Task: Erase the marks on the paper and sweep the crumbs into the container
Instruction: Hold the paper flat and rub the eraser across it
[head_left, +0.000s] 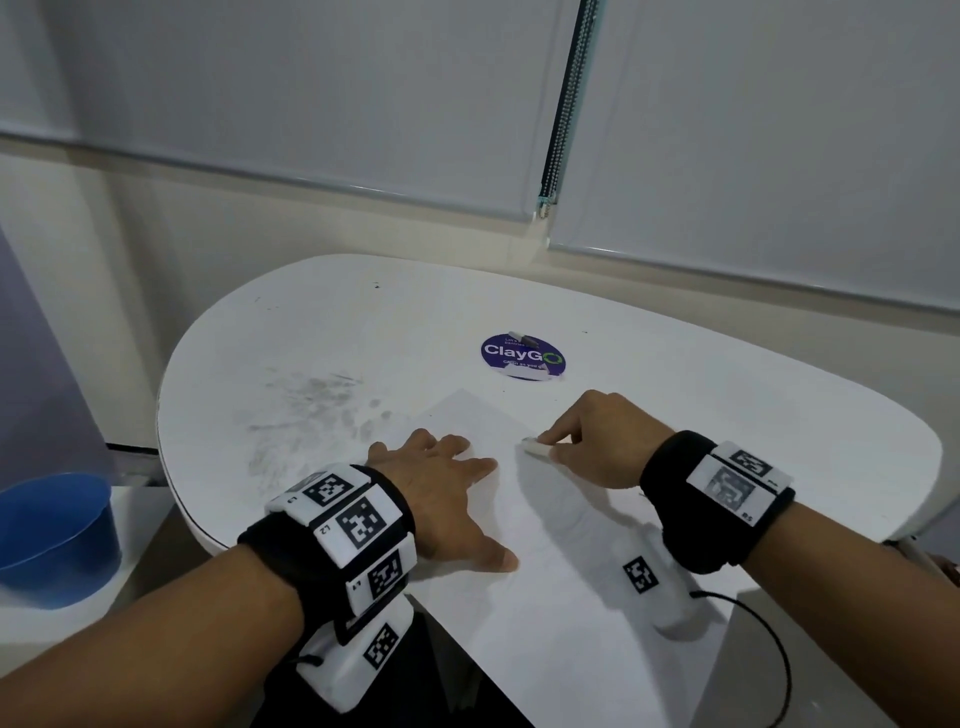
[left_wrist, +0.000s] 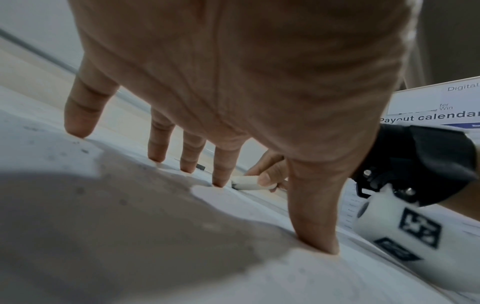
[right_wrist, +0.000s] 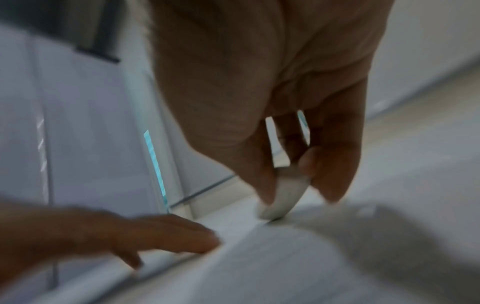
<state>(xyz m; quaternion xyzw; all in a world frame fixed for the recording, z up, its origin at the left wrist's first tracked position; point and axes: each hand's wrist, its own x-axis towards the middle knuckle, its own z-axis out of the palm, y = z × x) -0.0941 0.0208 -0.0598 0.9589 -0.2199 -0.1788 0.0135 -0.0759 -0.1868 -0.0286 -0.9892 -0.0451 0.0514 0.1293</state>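
On the paper (head_left: 519, 519), head view, the flat left hand (head_left: 447, 499) pins it while the right hand (head_left: 597, 441) pinches the eraser (head_left: 535, 447); both wrist views show it touching paper, so short, light strokes should avoid creasing.

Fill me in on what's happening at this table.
A person is erasing on a sheet of paper on a white table. The right hand pinches a white eraser and has its end down on the paper. The left hand lies flat with fingers spread, holding the sheet down. A blue container stands off to the left, lower than the tabletop, untouched. Grey smudges mark the table left of the paper. No crumbs can be made out.
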